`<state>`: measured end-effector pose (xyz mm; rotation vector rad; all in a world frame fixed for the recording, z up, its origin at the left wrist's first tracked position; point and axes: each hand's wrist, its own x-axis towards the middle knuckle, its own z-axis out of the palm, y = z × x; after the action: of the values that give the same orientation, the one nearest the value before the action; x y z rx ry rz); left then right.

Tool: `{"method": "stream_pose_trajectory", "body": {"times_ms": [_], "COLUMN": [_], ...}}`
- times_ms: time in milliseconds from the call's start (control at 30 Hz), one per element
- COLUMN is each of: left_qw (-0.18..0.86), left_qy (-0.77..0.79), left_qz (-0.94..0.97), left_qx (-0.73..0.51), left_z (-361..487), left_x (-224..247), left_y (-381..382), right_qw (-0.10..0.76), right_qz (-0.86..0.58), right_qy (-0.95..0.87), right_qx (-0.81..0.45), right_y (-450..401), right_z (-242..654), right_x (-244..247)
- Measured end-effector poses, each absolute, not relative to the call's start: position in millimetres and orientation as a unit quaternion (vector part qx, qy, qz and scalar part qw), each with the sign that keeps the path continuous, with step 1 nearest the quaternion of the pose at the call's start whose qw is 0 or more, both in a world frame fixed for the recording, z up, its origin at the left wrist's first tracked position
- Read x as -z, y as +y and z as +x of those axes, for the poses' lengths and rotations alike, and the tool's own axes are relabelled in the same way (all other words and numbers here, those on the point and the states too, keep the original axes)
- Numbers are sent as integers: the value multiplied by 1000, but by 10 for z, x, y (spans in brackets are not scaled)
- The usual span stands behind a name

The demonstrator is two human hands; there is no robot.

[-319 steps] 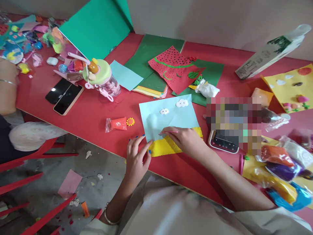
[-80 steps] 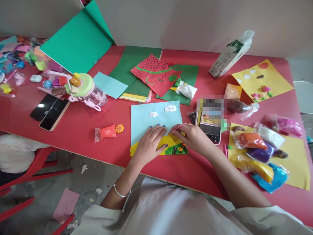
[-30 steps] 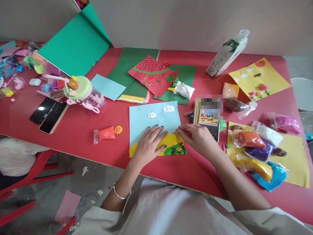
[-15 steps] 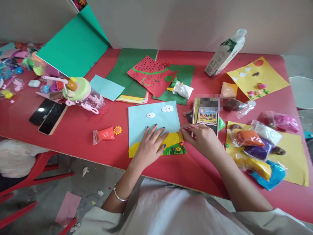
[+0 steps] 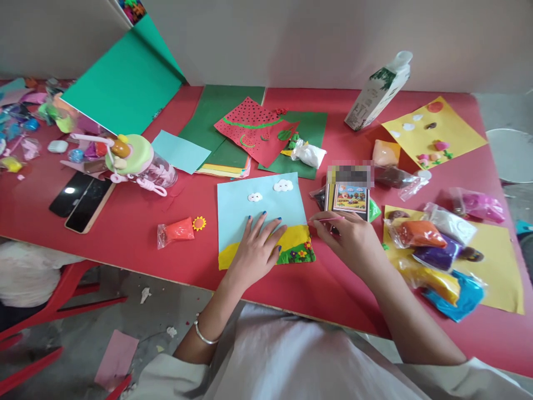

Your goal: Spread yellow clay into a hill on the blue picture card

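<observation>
My left hand (image 5: 257, 247) lies flat with fingers spread on a light blue sheet (image 5: 237, 205). White clouds (image 5: 283, 185) with small faces sit on its upper part. Yellow clay (image 5: 295, 236) covers a hill-shaped band below, and green clay with small flowers (image 5: 300, 254) fills the lower right corner. My right hand (image 5: 347, 236) pinches a thin pink stick (image 5: 322, 219), its tip at the sheet's right edge by the top of the yellow clay. Just beyond that hand lies a phone (image 5: 350, 194) showing a colourful landscape picture.
Clay packets (image 5: 422, 233) lie on yellow paper at the right. A carton (image 5: 377, 94) stands at the back. To the left are a red clay packet (image 5: 177, 229), a sunflower piece (image 5: 199, 223), a lidded cup (image 5: 160, 169) and a dark phone (image 5: 89, 205). A watermelon-patterned sheet (image 5: 252, 130) lies behind.
My right hand has shifted slightly, and the pink stick now lies flatter, its tip at the sheet's edge. My left hand stays on the sheet. The whole view has moved a little.
</observation>
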<state>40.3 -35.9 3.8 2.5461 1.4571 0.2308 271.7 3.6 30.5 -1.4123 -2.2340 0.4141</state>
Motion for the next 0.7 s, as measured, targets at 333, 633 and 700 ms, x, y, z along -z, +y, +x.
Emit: {"method": "stream_pose_trajectory", "body": {"times_ms": [333,633,700], "left_qw": [115,115,109], "left_qy": [490,483,480], "left_qz": [858,864,866], "left_qx": [-99,-85,-86], "left_z": [381,352,329], "left_x": [-47,-72,-73], "left_y": [-340,-345,-373], "right_qw": [241,260,259], "right_qz": [-488,-478,-478], "right_qy": [-831,-832,-832], "right_qx": [-118,-114,-110], "right_y": [-95,-179,-198], "right_z": [2753,2724,2724], "right_x": [-283,-266,-268]}}
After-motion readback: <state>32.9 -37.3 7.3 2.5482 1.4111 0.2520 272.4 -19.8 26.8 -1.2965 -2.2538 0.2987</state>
